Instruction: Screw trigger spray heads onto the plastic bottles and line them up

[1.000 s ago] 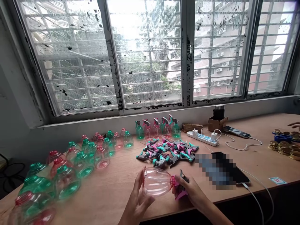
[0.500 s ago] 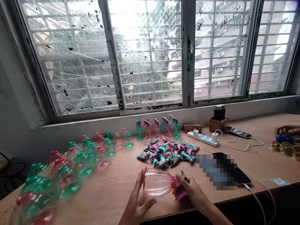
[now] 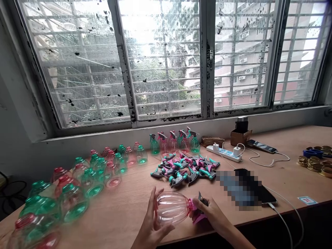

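My left hand (image 3: 151, 224) cups the base of a clear pink bottle (image 3: 171, 208) held on its side just above the wooden table (image 3: 129, 204). My right hand (image 3: 211, 214) grips a pink and black spray trigger head (image 3: 199, 209) at the bottle's neck. A pile of loose pink, teal and black trigger heads (image 3: 185, 168) lies just beyond. Several finished spray bottles (image 3: 173, 141) stand upright by the window sill.
Many capless pink and green bottles (image 3: 77, 183) crowd the table's left side. A power strip (image 3: 224, 153), phones on cables (image 3: 260, 146), a small cardboard box (image 3: 240, 135) and a blurred-out item (image 3: 238, 188) lie right. Gold and blue caps (image 3: 315, 159) sit far right.
The bottle has shifted slightly left and down in my hands. Another person's hand at the far right, seen by the gold caps, has left the view.
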Motion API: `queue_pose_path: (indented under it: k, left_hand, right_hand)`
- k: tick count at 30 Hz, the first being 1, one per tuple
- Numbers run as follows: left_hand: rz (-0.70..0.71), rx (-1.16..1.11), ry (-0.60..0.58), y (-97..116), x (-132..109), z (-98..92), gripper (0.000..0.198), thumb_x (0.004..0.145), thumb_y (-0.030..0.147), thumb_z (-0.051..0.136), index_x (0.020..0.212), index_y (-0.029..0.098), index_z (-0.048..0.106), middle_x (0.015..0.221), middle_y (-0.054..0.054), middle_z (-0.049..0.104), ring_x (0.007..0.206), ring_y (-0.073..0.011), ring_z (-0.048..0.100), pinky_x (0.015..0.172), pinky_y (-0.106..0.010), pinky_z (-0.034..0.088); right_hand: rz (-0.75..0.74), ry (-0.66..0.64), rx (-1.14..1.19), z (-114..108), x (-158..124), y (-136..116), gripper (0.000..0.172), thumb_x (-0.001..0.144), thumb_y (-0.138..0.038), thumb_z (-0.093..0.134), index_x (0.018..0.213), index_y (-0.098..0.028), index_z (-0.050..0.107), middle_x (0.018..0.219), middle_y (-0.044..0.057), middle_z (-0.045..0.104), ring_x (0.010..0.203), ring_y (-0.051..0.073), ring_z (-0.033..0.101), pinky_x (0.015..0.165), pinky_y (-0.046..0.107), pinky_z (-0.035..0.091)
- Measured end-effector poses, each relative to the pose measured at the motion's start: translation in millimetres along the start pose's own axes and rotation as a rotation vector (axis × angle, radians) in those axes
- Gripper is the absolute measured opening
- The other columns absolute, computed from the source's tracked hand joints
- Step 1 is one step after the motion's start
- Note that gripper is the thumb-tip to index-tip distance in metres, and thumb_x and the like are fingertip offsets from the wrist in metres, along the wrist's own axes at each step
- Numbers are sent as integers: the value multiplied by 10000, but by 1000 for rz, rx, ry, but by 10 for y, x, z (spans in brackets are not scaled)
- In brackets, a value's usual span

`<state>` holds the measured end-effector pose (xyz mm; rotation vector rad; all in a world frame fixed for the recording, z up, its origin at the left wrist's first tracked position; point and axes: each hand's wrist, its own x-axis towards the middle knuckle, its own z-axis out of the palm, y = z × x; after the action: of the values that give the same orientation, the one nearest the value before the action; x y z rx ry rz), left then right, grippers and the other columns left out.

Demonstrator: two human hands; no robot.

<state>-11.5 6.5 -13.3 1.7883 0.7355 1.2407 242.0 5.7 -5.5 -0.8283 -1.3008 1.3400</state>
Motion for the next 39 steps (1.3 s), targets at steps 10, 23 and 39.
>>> queue_pose_path:
  k: [10,23,39]
  left_hand:
    - [349,647,16,62,-80,56,475,974,281,616,1405,333,424,1564,-166,309,1436,-373,387,1080,-562,473]
    - [479,974,152,243,38,62,579,880,66,640,1369,215,368,1450,-199,466,1400,-359,423,1136,-620,389]
    - [-178,783,405,-107,2250,-834,359,971,306,656,1300,180,587,1343,-103,606,1147,-288,637,955,-510,541]
  right_hand:
    - [63,63,45,-62,29,90,593,749,-714,716,569,-164,584,376,-15,561,404,167,617,459,239,476]
    - [-54,-20,55,-47,-85,-12,791,845,-830,442,755,-117,771,677,142,768,688,281,728,714,383,539]
    - [38,-8,15,63,-25,-126,873,752,-899,465,859,-100,799,733,124,753,683,242,719,647,330,521]
